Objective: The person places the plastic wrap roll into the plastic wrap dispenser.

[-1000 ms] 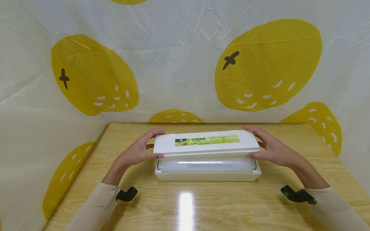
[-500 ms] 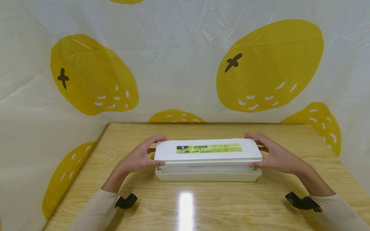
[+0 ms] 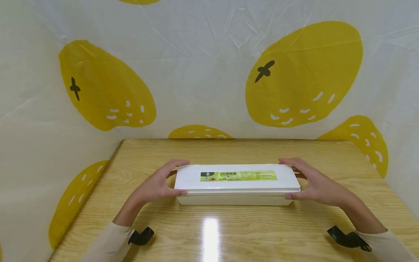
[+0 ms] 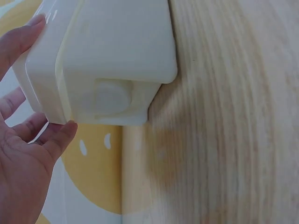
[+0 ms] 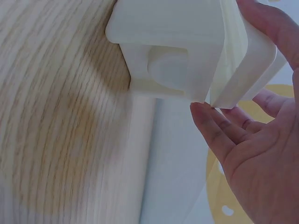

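A long white cling film box lies crosswise on the wooden table in the head view. Its lid (image 3: 237, 185), with a green label (image 3: 239, 175) on top, covers the cream base (image 3: 234, 200). The film roll inside is hidden. My left hand (image 3: 158, 185) grips the lid's left end, thumb in front and fingers behind. At the other end my right hand (image 3: 316, 186) holds the lid the same way. The right wrist view shows a narrow gap between the lid (image 5: 250, 65) and the base (image 5: 168, 23). Recessed round end pieces show in both wrist views.
The wooden table (image 3: 209, 151) runs back to a white sheet (image 3: 199, 83) printed with yellow fruit. Its left edge meets the sheet too. A dark curved mount (image 3: 141, 236) sticks out at the left sleeve, and another dark mount (image 3: 347, 237) at the right.
Both hands have lowered the lid onto the base, bringing it down and toward the front. The film roll, seen a second ago, is now covered. The base has stayed in place.
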Demonstrator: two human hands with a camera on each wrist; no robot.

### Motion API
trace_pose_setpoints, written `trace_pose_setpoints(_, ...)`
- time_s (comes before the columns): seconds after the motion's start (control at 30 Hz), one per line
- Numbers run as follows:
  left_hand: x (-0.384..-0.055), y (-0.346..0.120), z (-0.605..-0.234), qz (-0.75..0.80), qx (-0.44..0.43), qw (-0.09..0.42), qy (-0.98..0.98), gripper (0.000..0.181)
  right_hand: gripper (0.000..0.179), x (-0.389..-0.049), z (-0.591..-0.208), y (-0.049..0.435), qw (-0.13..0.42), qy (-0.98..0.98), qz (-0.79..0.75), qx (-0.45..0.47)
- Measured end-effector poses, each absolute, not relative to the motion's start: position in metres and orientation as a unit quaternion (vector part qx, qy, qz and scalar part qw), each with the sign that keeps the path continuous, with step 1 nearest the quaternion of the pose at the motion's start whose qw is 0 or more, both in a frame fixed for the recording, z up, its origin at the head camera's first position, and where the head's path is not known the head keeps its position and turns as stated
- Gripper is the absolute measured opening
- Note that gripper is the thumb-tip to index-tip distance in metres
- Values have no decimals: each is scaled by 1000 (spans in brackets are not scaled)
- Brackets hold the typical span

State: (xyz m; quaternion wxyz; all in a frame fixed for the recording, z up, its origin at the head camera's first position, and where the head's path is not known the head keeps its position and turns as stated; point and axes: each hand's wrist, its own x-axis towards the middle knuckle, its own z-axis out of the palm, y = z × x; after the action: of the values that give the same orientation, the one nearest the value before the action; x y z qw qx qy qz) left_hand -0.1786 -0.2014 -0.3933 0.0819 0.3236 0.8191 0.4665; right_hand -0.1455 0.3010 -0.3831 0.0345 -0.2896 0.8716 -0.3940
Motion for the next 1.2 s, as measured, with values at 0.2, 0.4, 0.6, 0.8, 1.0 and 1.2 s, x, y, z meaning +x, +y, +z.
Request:
trace_pose_setpoints(0.2, -173, -202, -394, 445, 330, 68, 829, 87, 94, -141, -382, 300, 23, 880, -368, -299)
trace_pose_setpoints(0.4, -170, -202, -394, 416, 337, 46, 843, 87, 94, -137, -384, 299, 18, 887, -356, -294)
trace_pose_setpoints(0.6, -167, -202, -398, 359, 368, 4, 858, 82, 93, -134, -388, 295, -9, 898, -312, -309)
trace_pose_setpoints(0.8, -168, -203, -401, 335, 382, -12, 861, 79, 94, -134, -385, 293, -27, 897, -309, -313)
trace_pose_setpoints(1.0, -170, -203, -401, 328, 378, 9, 866, 81, 92, -134, -387, 295, -15, 901, -316, -297)
trace_pose_setpoints(1.2, -171, -202, -400, 331, 377, 29, 864, 86, 94, -132, -390, 297, -8, 908, -314, -276)
